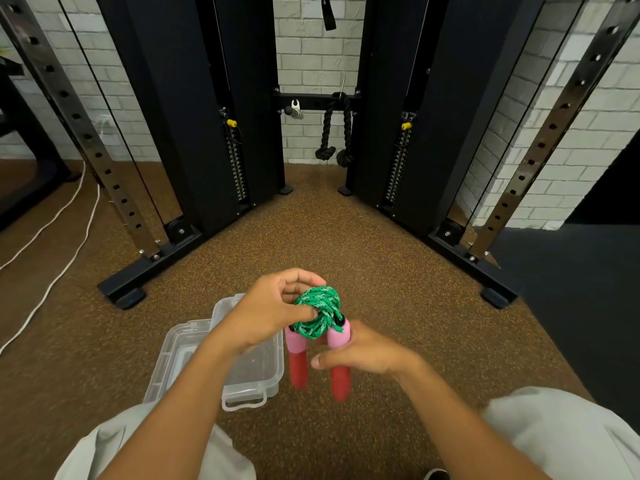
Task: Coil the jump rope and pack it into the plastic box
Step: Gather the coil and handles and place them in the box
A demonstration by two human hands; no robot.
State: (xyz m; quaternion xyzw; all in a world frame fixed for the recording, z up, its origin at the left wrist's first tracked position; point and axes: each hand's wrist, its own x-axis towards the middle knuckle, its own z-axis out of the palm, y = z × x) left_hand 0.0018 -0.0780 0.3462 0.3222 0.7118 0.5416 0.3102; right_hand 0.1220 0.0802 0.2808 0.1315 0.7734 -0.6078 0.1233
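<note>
Gym floor (346,237): left hand (266,306) pinches green coil (317,311); right hand (360,353) grips the handles (337,358). Loosened, the coil could likely spring apart before reaching the open plastic box (256,372).

Braided rope (317,311); clear plastic box (254,372)

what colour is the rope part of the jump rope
Green, braided with lighter mint-green and dark flecks; the rope shows in the head view, coiled above the pink-and-red handles.

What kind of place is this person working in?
Most likely a gym. A black cable machine with weight stacks stands against a white brick wall, a triceps rope attachment hangs between its columns, and the floor is speckled rubber flooring.
</note>
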